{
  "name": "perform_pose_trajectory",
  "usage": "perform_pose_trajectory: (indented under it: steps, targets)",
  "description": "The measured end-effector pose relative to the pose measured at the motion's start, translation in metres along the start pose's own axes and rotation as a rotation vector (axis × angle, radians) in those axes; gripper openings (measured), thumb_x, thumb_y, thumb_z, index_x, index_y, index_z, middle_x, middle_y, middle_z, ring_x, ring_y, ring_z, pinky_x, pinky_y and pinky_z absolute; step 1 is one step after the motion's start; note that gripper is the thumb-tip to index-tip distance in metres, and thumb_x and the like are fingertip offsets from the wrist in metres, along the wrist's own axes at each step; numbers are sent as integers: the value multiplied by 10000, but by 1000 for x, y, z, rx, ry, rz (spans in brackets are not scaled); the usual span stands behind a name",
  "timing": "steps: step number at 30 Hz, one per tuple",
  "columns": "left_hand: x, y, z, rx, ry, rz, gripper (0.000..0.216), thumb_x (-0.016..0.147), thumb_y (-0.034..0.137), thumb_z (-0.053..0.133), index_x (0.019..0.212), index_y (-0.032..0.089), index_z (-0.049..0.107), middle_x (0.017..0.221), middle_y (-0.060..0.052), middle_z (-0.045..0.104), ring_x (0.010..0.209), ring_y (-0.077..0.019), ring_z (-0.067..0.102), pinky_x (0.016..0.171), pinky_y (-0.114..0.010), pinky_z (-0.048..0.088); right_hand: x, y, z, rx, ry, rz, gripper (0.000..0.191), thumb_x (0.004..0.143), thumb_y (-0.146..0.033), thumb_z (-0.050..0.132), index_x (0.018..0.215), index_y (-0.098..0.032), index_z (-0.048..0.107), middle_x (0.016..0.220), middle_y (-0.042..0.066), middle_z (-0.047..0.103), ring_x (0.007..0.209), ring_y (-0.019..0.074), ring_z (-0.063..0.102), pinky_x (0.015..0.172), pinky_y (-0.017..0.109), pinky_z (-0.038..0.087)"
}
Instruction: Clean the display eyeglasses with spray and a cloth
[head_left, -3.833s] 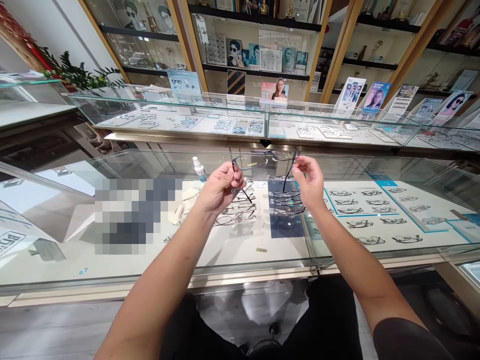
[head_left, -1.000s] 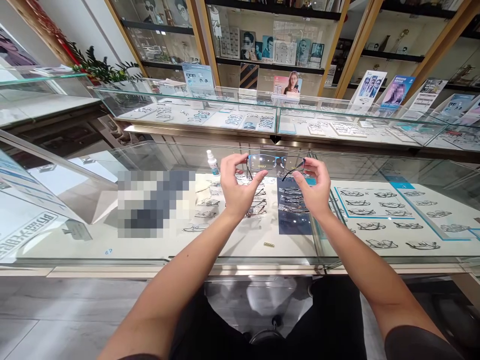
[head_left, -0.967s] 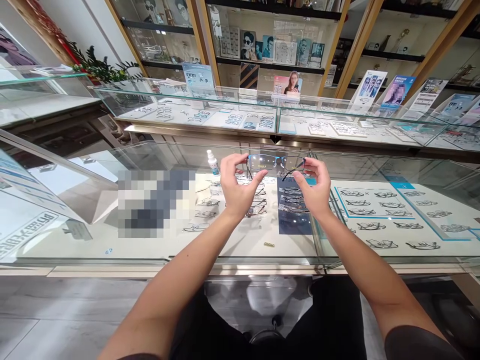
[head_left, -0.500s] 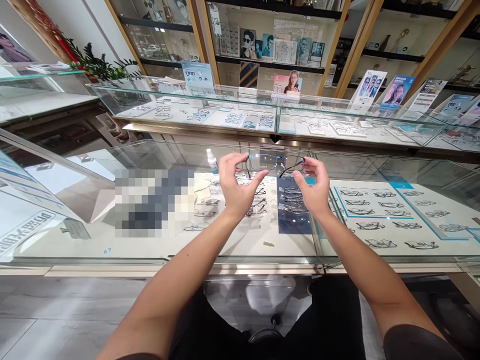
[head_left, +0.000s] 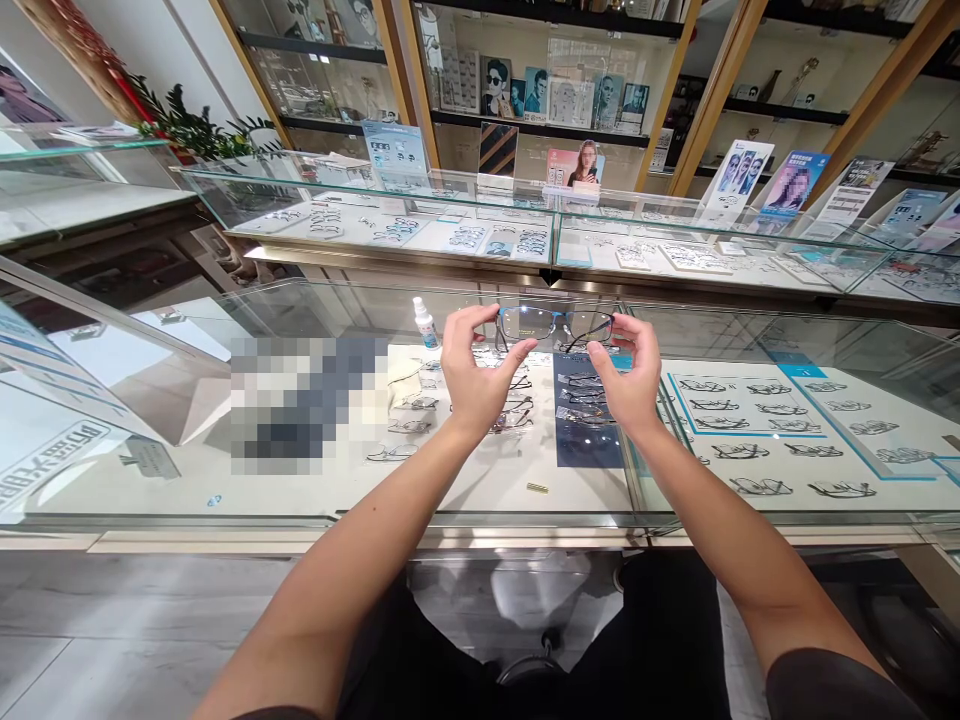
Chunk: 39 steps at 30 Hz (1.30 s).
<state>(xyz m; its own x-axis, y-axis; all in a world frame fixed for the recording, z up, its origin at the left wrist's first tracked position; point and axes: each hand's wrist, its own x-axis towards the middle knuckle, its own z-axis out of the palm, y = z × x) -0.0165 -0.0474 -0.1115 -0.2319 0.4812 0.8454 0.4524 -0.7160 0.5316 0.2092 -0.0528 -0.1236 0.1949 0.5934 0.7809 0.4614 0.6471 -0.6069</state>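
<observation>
Glasses (head_left: 556,322) are pinched at both ends by left hand (head_left: 476,365) and right hand (head_left: 632,370), but could get dropped onto the counter (head_left: 465,490) below if either grip slips tbh.

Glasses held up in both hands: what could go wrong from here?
The glasses might slip onto the glass counter below, since the left hand and right hand hold them only by their outer ends. The left thumb appears close to a lens and could smudge it. The spray bottle appears near the left hand; a sideways move might knock it.
</observation>
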Motion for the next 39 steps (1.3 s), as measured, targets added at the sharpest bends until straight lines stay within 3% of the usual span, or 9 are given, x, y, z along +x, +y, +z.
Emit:
perform_pose_trajectory:
  steps: [5,15,31,39]
  targets:
    - [-2,-5,3,-82,-78,-142,581,868,571,891,1309,252,690,1285,-110,739,1189,-270,730,959,-426,591,1,-3,-1,-32,64,-64,419,949,-441,784,1314,-281,653,1240,93,679,1119,277,673,993,525,598]
    - [-3,-6,3,-91,-127,-234,578,862,572,892,1310,262,701,1309,-99,754,1210,-275,739,1000,-447,602,2,-7,-3,-46,64,-79,439,951,-441,772,1341,-292,636,1267,86,636,1142,279,648,1000,524,582]
    - [-3,-5,4,-66,-134,-247,552,858,562,893,1276,263,692,1281,-96,761,1175,-279,749,934,-438,578,3,-8,-3,-78,76,-115,403,965,-425,772,1323,-304,633,1222,80,656,1127,277,668,917,485,598]
    - [-3,-4,3,-28,-99,-189,531,852,560,907,1221,248,684,1161,-75,745,1094,-249,734,894,-401,548,3,-4,-3,-48,16,-18,373,983,-440,730,1311,-281,649,1214,87,687,1138,277,681,938,489,585]
